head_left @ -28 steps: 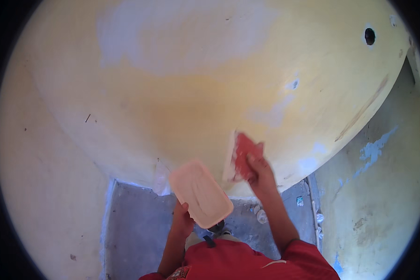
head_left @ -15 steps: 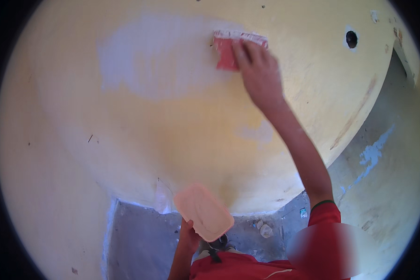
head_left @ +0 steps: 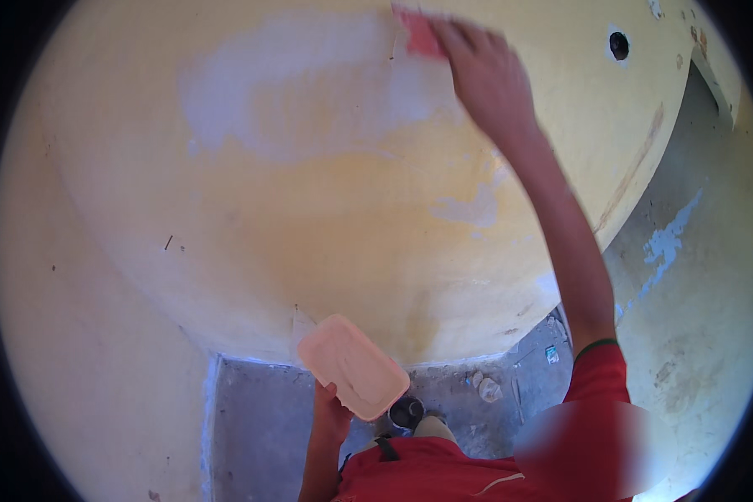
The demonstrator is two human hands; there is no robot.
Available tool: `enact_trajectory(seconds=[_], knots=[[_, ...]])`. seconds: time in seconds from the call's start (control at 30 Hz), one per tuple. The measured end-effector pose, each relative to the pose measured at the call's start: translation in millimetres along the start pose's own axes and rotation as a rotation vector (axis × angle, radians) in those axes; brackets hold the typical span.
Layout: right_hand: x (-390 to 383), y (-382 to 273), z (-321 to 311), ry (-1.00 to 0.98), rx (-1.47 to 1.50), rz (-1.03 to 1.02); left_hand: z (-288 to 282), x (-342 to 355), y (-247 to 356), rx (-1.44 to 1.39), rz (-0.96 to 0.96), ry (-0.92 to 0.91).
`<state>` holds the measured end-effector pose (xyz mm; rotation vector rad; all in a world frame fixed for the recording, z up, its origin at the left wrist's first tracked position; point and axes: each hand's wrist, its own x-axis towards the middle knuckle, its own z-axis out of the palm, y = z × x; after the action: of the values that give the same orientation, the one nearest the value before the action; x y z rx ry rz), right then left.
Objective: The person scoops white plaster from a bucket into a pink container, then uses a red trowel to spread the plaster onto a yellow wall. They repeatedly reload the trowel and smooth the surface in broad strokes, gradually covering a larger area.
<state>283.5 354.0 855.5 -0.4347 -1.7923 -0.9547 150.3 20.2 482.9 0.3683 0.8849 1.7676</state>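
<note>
Raised high against the yellowish wall, my right hand is closed on a red putty spreader, whose top edge lies near the upper rim of the picture. To its left spreads a pale whitish smear of filler on the wall. Low in front of me, my left hand grips the near-left edge of a pink rectangular tub. A smooth pinkish-white paste seems to fill the tub. Most of the left fingers are hidden under it.
A dark round hole opens in the wall at upper right. A nail sticks out at left. On the grey floor stand a dark bucket by my feet and some crumpled pale litter. Side walls close in left and right.
My right hand has moved the spreader up the wall and slightly right, and the pale smear now extends beneath it. The tub has shifted a little left and up in view.
</note>
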Motion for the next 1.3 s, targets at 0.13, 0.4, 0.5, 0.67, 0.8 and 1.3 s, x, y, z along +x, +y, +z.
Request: enact_trajectory(seconds=[0.13, 0.4, 0.5, 0.67, 0.8, 1.3], knots=[[14, 15, 32, -0.147, -0.011, -0.02, -8, 2, 1, 0.01, -0.012, -0.043], [-180, -85, 26, -0.498, 0.157, 0.031, -13, -4, -8, -0.068, 0.0, -0.013], [-113, -41, 25, -0.266, 0.183, 0.089, -20, -10, -3, -0.068, 0.001, 0.011], [-39, 27, 22, -0.123, -0.131, -0.023, -16, -12, -4, -0.058, 0.011, -0.027], [-173, -32, 61, -0.329, -0.04, 0.007, -14, -5, -8, -0.06, 0.017, -0.038], [-21, 43, 20, -0.271, -0.016, 0.102, -1, -8, -15, -0.053, -0.008, -0.031]])
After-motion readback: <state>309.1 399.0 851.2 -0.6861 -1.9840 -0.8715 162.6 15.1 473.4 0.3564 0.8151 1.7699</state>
